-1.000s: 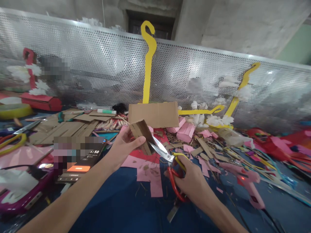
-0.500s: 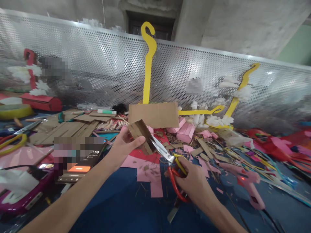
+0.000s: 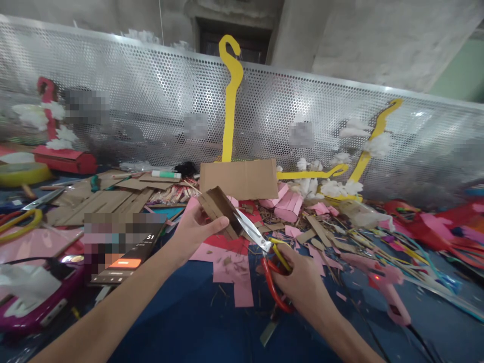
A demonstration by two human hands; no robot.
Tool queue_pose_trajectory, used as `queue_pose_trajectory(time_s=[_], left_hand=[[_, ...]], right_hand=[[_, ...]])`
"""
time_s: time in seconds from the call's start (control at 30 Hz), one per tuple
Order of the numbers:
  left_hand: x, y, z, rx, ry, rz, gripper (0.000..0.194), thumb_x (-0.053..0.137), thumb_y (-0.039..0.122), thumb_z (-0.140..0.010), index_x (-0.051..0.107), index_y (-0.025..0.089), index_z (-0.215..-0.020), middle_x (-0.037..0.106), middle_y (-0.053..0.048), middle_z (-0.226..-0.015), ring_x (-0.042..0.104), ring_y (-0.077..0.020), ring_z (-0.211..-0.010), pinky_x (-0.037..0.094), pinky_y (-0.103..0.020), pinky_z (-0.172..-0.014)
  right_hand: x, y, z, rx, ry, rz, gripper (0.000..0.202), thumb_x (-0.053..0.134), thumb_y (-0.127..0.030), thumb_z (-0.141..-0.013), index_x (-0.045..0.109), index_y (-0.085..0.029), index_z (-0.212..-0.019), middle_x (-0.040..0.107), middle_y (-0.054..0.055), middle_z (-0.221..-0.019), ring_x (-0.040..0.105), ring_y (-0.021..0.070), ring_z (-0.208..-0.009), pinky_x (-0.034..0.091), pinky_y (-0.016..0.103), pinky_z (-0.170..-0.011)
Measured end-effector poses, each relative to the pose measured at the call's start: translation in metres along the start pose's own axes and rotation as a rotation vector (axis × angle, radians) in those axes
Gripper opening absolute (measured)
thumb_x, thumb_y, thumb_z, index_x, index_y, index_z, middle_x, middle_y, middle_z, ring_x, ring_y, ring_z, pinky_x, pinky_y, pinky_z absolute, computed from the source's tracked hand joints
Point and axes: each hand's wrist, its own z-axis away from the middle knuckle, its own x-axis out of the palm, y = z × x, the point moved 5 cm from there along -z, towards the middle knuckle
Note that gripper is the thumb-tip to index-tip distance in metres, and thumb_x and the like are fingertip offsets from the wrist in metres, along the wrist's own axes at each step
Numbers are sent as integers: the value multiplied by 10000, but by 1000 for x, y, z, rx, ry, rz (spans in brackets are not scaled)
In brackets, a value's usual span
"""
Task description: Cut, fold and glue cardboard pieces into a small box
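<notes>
A small folded piece of brown cardboard (image 3: 217,207) is gripped at its left side by my left hand (image 3: 194,227), with the thumb laid across its lower part. My right hand (image 3: 300,272) is closed on the handles of a pair of scissors (image 3: 260,239), one handle yellow and the other red. The silver blades point up and left and meet the right side of the cardboard. Whether their tips are inside its fold or in front of it, I cannot tell. Beneath the cardboard lie red paper and a pink paper cutout (image 3: 232,275) strewn with scraps.
Behind stands a cardboard box (image 3: 238,179) with a yellow hook shape (image 3: 229,111), before a perforated metal panel (image 3: 151,106). A pink glue gun (image 3: 381,282) lies right, with its cord. A phone (image 3: 128,262) and cardboard sheets (image 3: 98,206) are left. Scraps (image 3: 317,232) litter the blue surface.
My left thumb and the cardboard have shifted very slightly. The scissors and my right hand stay almost where they were, and the phone's displayed number has changed.
</notes>
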Motion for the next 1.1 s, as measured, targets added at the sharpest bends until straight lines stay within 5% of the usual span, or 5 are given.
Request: queue_pose_trajectory(time_s=[0.53, 0.7, 0.83, 1.1], left_hand=[[4, -1, 1, -133, 38, 134, 390, 844, 411, -828, 705, 178, -1107, 779, -102, -1121, 759, -244, -921, 651, -341, -713], [-1, -11, 0, -357, 152, 318, 343, 824, 409, -854, 729, 165, -1074, 812, -81, -948, 772, -198, -773, 655, -293, -659], [-1, -15, 3, -513, 188, 444, 295, 748, 397, -926, 721, 155, -1092, 819, -80, -922, 782, -188, -727, 670, -283, -688], [1, -16, 5, -531, 172, 555, 162, 642, 245, -998, 697, 128, -1096, 815, -87, -900, 781, -170, -691, 676, -287, -748]], right_hand=[[5, -6, 4, -48, -78, -18, 265, 664, -425, -874, 497, -231, -805, 592, -24, -686, 511, 162, -620, 392, 268, -557], [-1, -15, 5, -105, -49, -64, 238, 607, -416, -906, 483, -220, -958, 573, -3, -803, 534, 176, -672, 467, 299, -629], [-4, -17, 4, -87, -31, -169, 222, 569, -403, -912, 497, -210, -994, 541, -12, -782, 530, 169, -631, 477, 291, -593], [-2, -14, 1, -77, -16, -188, 232, 621, -394, -886, 528, -203, -982, 559, -9, -765, 536, 166, -627, 491, 286, -590]])
